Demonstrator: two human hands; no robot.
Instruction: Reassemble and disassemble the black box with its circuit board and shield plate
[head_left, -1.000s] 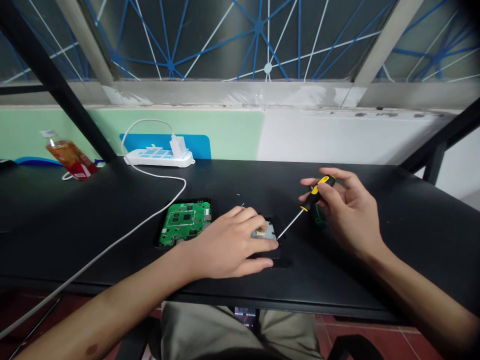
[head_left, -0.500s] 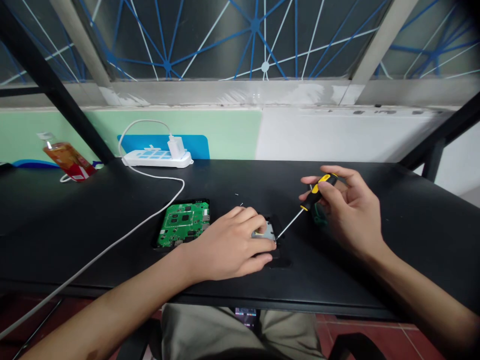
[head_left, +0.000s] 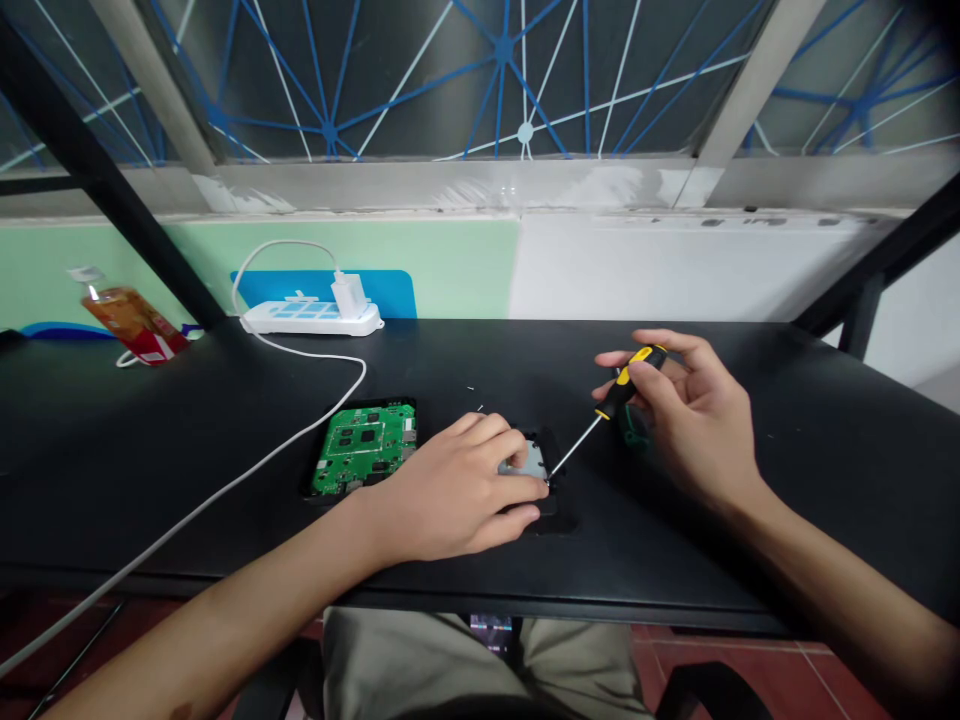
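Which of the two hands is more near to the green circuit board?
The left hand: it is just right of the green circuit board. The right hand is much farther right, holding the screwdriver.

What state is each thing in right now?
Screwdriver: in the right hand, tip down at the part's corner.
Grey-and-black part: partly covered by the left hand.
Green circuit board: exposed.
Charger: plugged in.
Bottle: capped.
Phone: screen lit.
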